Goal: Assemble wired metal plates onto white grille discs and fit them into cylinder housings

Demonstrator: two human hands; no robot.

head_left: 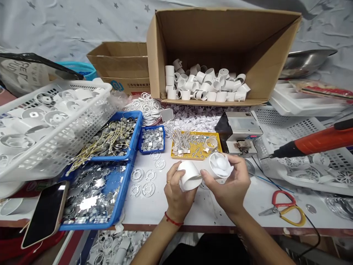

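Note:
My left hand [178,193] is closed around a white plastic cylinder [189,176], tilted above the white table near its front. Just right of it, my right hand [233,184] grips a second white cylinder [216,165], with white fan blades [223,166] at its open end. The two cylinders are side by side and nearly touch. Behind them lies a yellow tray [197,141] with wired parts, small screws and a white ring [211,144]. Several flat clear rings [149,176] lie on the table left of my left hand.
Blue trays [117,217] of metal pieces and wired parts stand left, beside a phone [46,213] and a white basket [74,129]. Behind is a cardboard box [156,55] of white cylinders. At right are a small machine [242,129], scissors [286,208] and a red electric screwdriver [317,141].

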